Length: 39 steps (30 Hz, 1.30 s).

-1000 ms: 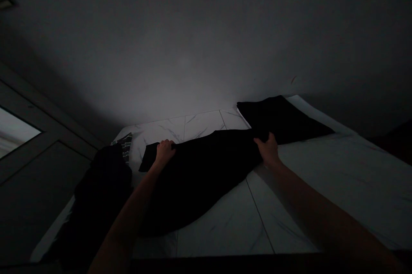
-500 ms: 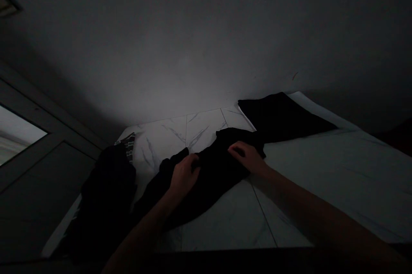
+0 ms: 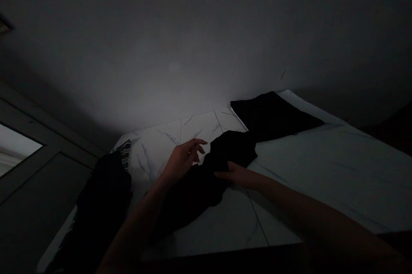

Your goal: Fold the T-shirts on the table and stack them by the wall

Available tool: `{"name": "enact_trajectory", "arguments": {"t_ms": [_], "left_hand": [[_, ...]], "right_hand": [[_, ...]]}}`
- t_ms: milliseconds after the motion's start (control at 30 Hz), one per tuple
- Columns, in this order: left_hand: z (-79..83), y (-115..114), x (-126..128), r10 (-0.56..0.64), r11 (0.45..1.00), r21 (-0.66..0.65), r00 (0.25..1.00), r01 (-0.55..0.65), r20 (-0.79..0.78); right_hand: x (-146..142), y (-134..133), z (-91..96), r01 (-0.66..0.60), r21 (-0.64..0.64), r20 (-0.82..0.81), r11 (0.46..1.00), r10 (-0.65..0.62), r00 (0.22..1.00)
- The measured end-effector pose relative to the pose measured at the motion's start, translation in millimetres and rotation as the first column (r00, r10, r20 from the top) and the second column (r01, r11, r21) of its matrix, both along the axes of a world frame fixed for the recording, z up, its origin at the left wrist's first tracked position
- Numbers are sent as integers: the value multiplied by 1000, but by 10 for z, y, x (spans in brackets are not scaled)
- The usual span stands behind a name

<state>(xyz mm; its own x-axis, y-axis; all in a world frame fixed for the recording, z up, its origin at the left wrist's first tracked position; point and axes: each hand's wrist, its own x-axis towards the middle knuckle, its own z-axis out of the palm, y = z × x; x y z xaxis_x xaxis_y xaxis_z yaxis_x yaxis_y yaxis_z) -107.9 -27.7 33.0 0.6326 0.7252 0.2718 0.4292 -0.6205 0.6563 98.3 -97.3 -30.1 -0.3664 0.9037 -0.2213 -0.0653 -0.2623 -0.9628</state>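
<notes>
A black garment (image 3: 209,175) lies bunched on a white marble-patterned surface (image 3: 225,227) in dim light. My left hand (image 3: 182,160) hovers just over the garment's left edge with its fingers stretched out toward the right, holding nothing. My right hand (image 3: 236,175) lies flat against the garment's right side, fingers extended and pointing left, touching the cloth.
A folded black cloth (image 3: 270,115) lies at the back right. A dark heap of clothes (image 3: 103,197) with a checked piece (image 3: 124,152) sits at the left edge. A plain wall rises behind, and a window (image 3: 13,154) is at far left.
The garment was spread out long with a hand on each end; both hands have come together toward the middle and the cloth is now bunched. The left hand has lifted off and opened.
</notes>
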Motion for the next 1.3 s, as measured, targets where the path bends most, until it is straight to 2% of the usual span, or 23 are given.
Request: {"name": "enact_trajectory", "arguments": {"t_ms": [33,100,200,300,367,433,500,567,633,700,767,833,933,1033,1100,1167,1233,1300], "left_hand": [[-9,196,64,34,993,114,997,-26,-67],[-122,559,260,37,954,297,967,40,-250],[-393,922,635,-66,894,368,888,255,-456],[-543,1032,945,-167,859,368,873,357,-458],[-522,1060,1031,-202,843,380,879,381,-432],[-418,1142,981,-199,835,397,883,380,-426],[-245,1307,784,-146,857,410,910,312,-388],[-5,1517,458,-41,909,389,961,151,-275],[302,1701,60,77,946,320,992,-40,-103],[663,1809,-334,182,946,262,981,-192,63],[1051,1830,-665,269,914,252,941,-317,205],[1437,1784,-913,329,858,295,891,-420,313],[1964,1649,-1164,366,746,411,838,-524,404],[2382,1486,-1333,385,649,518,827,-558,410],[2581,1378,-1423,386,628,572,849,-528,360],[2711,1282,-1508,394,647,591,875,-482,283],[2772,1201,-1602,408,677,583,889,-449,210],[2769,1135,-1716,420,705,561,893,-433,162]], "right_hand": [[-7,8,-14,18,-21,-9,1000,-19,1000],[-18,25,-38,69,-53,-36,996,-71,997],[-6,57,-29,129,-55,-110,990,-135,985],[55,109,33,154,-14,-122,988,-155,980],[135,151,95,191,29,-78,981,-188,979],[252,190,188,247,74,-23,966,-246,969],[403,224,332,280,103,20,955,-283,959],[573,275,539,260,150,85,954,-274,958],[748,378,800,184,263,220,947,-245,944],[910,555,1099,55,425,405,903,-244,881],[1042,797,1421,-76,563,565,823,-316,762],[1131,1062,1758,-126,679,624,723,-479,617],[1179,1396,2265,-83,853,494,515,-747,445],[1143,1586,2718,-3,947,296,322,-865,405],[1088,1641,2948,68,965,201,252,-884,422],[1021,1661,3100,111,972,136,207,-882,450],[952,1655,3171,107,979,101,172,-872,479],[894,1626,3172,89,981,103,174,-849,519]]}}
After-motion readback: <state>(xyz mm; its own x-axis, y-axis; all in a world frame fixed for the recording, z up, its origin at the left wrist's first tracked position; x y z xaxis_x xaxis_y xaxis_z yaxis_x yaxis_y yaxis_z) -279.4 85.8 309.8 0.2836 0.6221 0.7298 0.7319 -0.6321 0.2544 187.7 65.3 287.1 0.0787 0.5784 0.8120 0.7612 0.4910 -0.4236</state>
